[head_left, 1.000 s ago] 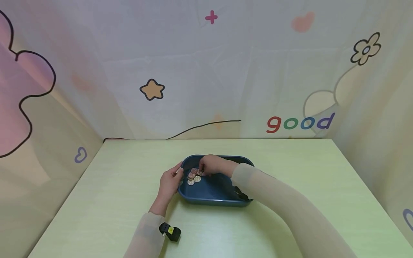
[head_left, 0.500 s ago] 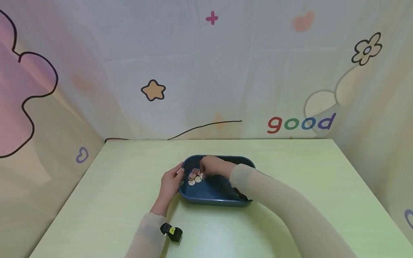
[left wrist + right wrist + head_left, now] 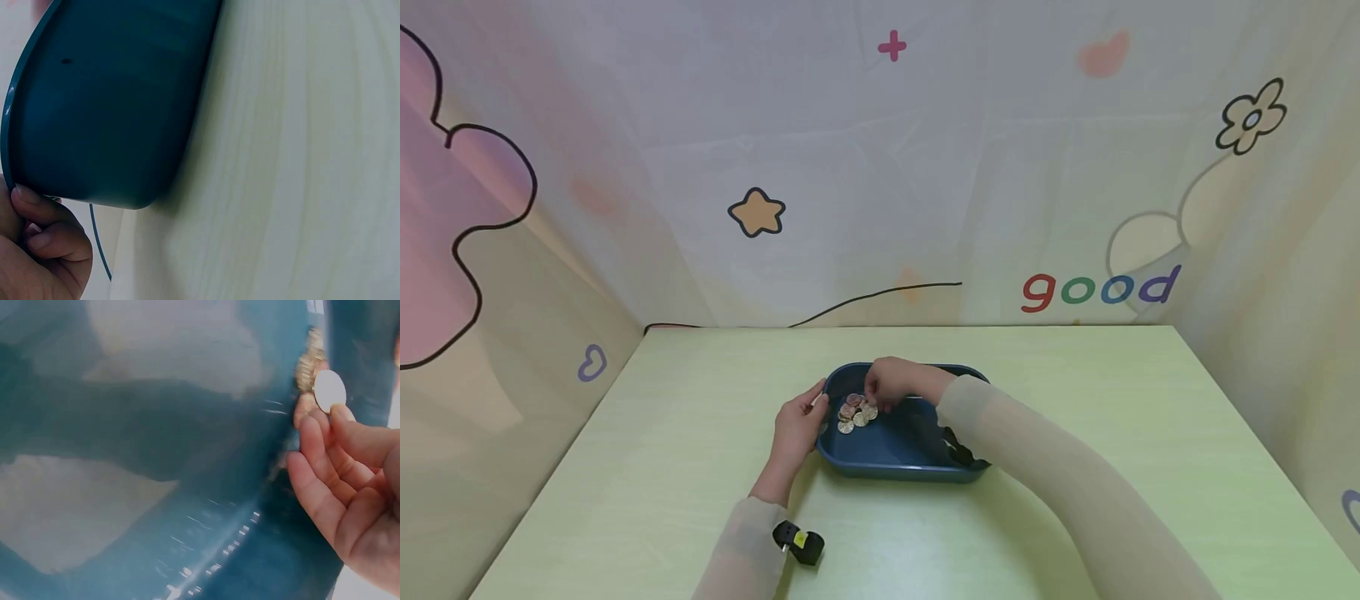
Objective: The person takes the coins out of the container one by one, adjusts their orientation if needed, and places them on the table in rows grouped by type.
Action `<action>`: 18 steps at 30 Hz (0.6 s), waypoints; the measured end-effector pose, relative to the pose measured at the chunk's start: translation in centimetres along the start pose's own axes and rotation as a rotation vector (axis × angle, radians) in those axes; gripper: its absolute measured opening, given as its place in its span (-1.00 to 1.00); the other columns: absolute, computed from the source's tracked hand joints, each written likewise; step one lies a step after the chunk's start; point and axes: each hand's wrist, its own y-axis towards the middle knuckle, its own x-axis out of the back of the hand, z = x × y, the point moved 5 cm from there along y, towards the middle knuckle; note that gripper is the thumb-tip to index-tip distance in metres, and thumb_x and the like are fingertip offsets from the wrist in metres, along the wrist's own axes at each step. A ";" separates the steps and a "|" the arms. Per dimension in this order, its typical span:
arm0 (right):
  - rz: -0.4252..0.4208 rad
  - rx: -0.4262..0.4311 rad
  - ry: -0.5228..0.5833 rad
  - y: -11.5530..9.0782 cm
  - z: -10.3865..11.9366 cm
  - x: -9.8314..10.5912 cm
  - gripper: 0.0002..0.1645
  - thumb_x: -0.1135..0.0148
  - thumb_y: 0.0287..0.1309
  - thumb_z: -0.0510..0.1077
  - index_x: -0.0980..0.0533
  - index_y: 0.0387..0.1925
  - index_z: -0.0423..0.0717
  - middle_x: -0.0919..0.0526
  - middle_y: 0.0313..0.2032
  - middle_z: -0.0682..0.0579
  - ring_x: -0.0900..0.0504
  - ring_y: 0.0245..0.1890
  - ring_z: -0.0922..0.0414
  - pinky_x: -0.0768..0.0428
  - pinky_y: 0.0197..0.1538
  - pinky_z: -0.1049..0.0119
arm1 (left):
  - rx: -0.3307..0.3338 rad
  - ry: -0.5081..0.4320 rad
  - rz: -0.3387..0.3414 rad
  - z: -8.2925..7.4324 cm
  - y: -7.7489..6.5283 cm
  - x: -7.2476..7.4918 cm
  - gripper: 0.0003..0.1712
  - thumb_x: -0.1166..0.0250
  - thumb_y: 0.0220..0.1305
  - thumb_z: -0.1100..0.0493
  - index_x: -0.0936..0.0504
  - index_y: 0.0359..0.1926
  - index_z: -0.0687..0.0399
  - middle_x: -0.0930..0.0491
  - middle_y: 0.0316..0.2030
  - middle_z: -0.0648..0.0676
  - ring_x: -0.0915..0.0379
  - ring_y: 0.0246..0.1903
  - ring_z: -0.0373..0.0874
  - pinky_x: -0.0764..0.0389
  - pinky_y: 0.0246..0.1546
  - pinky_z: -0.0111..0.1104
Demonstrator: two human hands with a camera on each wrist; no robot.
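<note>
At the pale table (image 3: 700,400), the right hand (image 3: 891,382) works inside the blue tray (image 3: 895,472), thumb and a finger clamped on a single coin (image 3: 330,392), the other fingers curled loosely below. The left hand (image 3: 797,423) has its thumb and fingers closed on the tray's left end. Principal risk, in my judgement: the coin is pinched near one edge only, so a slight slackening of the thumb could let it slip flat onto the tray floor. A knuckle brushing the coin pile (image 3: 855,413) could scatter it, and a tug by the left hand could slide the whole lot. Condition of the held coin: round, thin, tilted so it shows as an oval, its face washed out pale, with no marking legible. It sits just beside the pile; whether it touches cannot be told. The piled coins, toward the tray's left end, overlap and mix coppery with pale gold tones.
</note>
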 end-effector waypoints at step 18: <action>-0.032 0.016 0.271 -4.7 -0.5 4.9 -0.78 -0.17 0.41 -0.20 -0.68 -0.25 -0.24 -0.74 -0.34 -0.07 -0.72 -0.37 0.19 -0.77 -0.09 0.23 | -0.006 0.018 -0.022 0.0 0.1 0.0 -0.53 -0.15 0.49 0.17 -0.54 0.35 0.14 -0.56 -0.52 0.09 -0.25 -0.69 -0.32 -0.34 -0.64 -0.50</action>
